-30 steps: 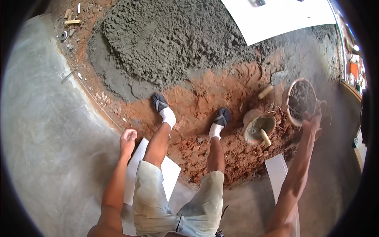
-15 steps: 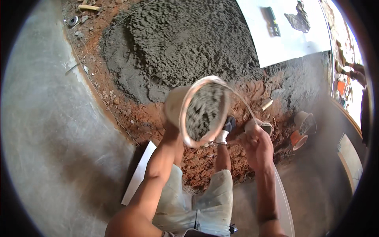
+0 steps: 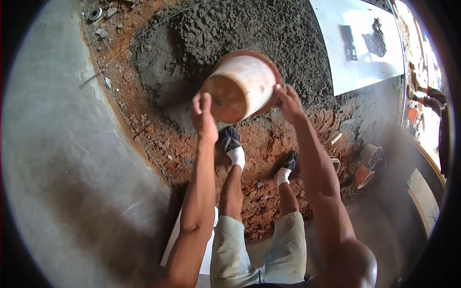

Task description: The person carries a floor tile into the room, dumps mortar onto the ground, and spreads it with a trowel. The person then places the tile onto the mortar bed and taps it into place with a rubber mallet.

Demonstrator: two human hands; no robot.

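A worn, light-coloured bucket [image 3: 247, 79] is tipped over the wet grey concrete [image 3: 225, 26], its mouth away from me and its reddish bottom toward me; what is inside is hidden. My left hand [image 3: 202, 113] is closed at the bottom edge of the bucket, and my right hand [image 3: 288, 101] grips its rim on the right. Beneath it, my feet in dark shoes and white socks [image 3: 235, 156] rest on reddish soil [image 3: 259, 201].
A white board [image 3: 366, 72] with dark items lies at upper right. More buckets [image 3: 372, 156] and a trowel [image 3: 336, 137] lie to the right. A smooth concrete floor [image 3: 57, 144] borders the soil on the left. Another person's legs [image 3: 430, 96] show at far right.
A bucket full of grey mix was lifted from my right, swung to the middle, then moved forward over the concrete and turned mouth away from me, with both hands now on it.
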